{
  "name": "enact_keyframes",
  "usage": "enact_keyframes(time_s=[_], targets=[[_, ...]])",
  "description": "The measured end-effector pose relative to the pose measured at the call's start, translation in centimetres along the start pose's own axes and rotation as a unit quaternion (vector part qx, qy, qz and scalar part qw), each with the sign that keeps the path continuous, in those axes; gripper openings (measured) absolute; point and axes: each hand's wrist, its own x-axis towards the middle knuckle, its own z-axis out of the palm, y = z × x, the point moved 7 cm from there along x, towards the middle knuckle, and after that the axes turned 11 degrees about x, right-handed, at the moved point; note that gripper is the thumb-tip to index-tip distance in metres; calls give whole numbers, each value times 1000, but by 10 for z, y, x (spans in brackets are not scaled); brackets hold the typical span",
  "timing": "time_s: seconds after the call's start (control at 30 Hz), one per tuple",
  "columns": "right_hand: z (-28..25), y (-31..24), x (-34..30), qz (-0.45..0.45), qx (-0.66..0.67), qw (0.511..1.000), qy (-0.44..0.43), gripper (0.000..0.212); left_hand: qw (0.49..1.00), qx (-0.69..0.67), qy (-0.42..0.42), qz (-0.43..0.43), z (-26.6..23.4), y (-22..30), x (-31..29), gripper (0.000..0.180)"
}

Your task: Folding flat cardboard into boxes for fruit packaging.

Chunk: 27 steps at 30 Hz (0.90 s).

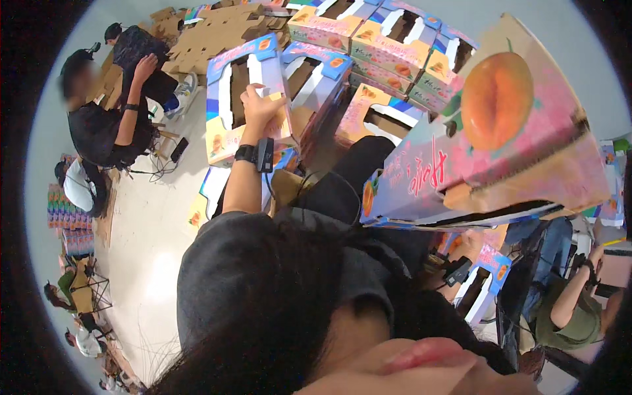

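My left hand (260, 110) is closed on the top of a fruit carton (220, 133). Its fingers curl at the edge of the long cut-out, and the thumb lies across the top panel. This carton is blue, lilac and yellow, with printed orange fruit. Close in on the right, a large tilted carton (421, 158) shows a big peach-like fruit on pink and lilac. Below its lower edge is my right hand (469, 245), partly covered, so its grip cannot be made out. A second cut-out carton (316, 66) stands against the left-hand one.
More finished cartons (388, 49) are stacked ahead. Flattened brown cardboard (217, 39) lies at the far left. A seated person in black (105, 125) is on the left, beyond the pale floor (145, 230). Another person in olive (569, 316) works at the lower right.
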Motion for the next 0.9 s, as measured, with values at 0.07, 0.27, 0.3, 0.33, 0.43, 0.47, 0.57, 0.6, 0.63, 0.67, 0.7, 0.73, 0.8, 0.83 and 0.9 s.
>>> enact_keyframes(time_s=[0.07,0.27,0.3,0.33,0.43,0.47,0.57,0.6,0.63,0.67,0.7,0.73,0.8,0.83,0.9], targets=[[17,-4,-10,6,46,998,-35,54,999,-21,-17,37,-10,3,-4,74],[52,-16,-23,9,106,990,-92,54,990,21,-6,142,-26,20,-5,69],[57,-22,-19,5,110,989,-98,54,990,19,-8,142,-25,23,-3,69],[61,-27,-17,3,113,988,-102,54,989,-12,-32,141,-20,28,1,68],[66,-27,-20,5,123,986,-109,54,985,-45,-82,145,-6,37,8,67],[68,-28,-20,6,124,986,-112,54,982,-53,-108,149,0,40,7,67],[75,-31,-26,5,131,984,-121,54,975,-30,-114,187,11,38,11,66],[75,-30,-27,6,129,984,-120,55,968,-16,-120,220,17,40,10,65],[75,-29,-27,7,130,984,-121,55,966,-22,-133,222,22,38,10,66],[74,-29,-28,7,130,984,-119,55,965,-24,-136,223,27,40,7,66],[73,-28,-29,6,130,984,-118,55,963,-38,-142,227,32,43,4,66],[74,-30,-29,7,131,984,-118,55,961,-49,-144,230,32,45,3,66],[75,-31,-30,6,134,984,-120,55,960,-45,-140,238,39,50,7,66],[77,-32,-31,8,137,983,-121,55,959,-40,-136,245,41,52,8,66],[78,-32,-35,8,137,983,-122,55,962,-36,-141,232,44,54,9,66]])
